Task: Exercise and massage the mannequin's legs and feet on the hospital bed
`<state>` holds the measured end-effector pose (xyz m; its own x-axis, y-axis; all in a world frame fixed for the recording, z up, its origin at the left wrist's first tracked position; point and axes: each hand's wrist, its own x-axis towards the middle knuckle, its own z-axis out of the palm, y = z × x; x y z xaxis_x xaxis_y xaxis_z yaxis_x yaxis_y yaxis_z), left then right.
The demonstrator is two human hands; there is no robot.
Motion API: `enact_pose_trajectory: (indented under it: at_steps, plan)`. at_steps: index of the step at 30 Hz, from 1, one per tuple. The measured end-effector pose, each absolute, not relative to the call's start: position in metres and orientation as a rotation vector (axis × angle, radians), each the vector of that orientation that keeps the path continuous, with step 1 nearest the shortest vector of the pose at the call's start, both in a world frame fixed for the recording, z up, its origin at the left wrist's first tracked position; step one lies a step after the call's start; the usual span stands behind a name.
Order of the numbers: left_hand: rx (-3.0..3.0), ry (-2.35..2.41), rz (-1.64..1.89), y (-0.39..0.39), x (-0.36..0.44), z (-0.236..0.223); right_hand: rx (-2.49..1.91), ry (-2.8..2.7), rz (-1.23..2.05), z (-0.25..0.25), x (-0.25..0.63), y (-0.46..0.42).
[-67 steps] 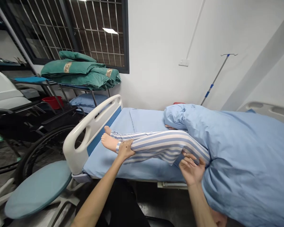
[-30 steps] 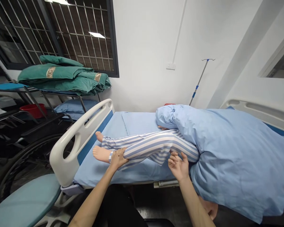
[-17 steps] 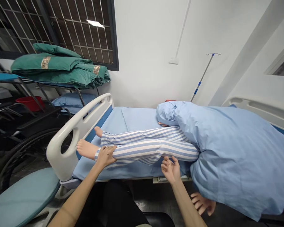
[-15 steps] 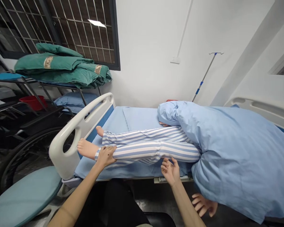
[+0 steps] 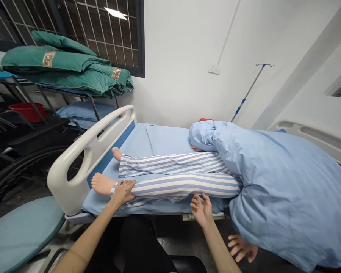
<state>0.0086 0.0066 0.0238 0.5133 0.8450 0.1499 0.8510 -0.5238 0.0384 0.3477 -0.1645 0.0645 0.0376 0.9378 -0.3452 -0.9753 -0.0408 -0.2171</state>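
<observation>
A mannequin lies on the bed in blue-and-white striped pyjamas, its near leg [image 5: 184,185] stretched out flat beside the far leg [image 5: 170,163]. Both feet are bare. My left hand [image 5: 123,192] grips the near trouser leg just above the ankle. My right hand [image 5: 201,210] stands open at the bed's side, fingers spread close below the knee, holding nothing. A light-blue quilt [image 5: 284,189] hides the mannequin's upper body. Another person's hand [image 5: 240,247] shows below the quilt's hanging edge.
A white bed end [image 5: 65,185] with a blue stripe stands left of the feet, beside a teal stool seat [image 5: 17,227] and a wheelchair wheel [image 5: 17,167]. Folded green quilts [image 5: 59,64] lie on a rack by the barred window. An IV pole [image 5: 247,94] stands behind the bed.
The near leg has gone from bent with the knee raised to lying straight and flat. My left hand moved with it toward the foot, and my right hand shifted left. Another hand appeared below the quilt.
</observation>
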Motion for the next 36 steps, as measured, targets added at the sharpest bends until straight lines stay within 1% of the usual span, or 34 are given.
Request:
enact_pose_trajectory:
  at_steps: [7, 16, 23, 32, 36]
  plan:
    - [-2.757, -1.419, -0.26, 0.022, 0.003, 0.016, -0.567, 0.069, 1.521, 0.047, 0.347, -0.159]
    - [-2.75, -1.382, -0.182, 0.028, -0.008, 0.01, -0.677, 0.096, 1.513, 0.01, 0.344, -0.146]
    - [-2.771, -1.365, -0.184, 0.031, -0.012, 0.004, -0.735, 0.07, 1.504, -0.004, 0.343, -0.141]
    - [-2.802, -1.421, -0.161, 0.034, -0.011, -0.002, -0.956, -0.06, 1.456, -0.021, 0.34, -0.138]
    - [-2.791, -1.419, -0.145, 0.035, -0.01, -0.001, -1.123, -0.163, 1.402, -0.035, 0.342, -0.14]
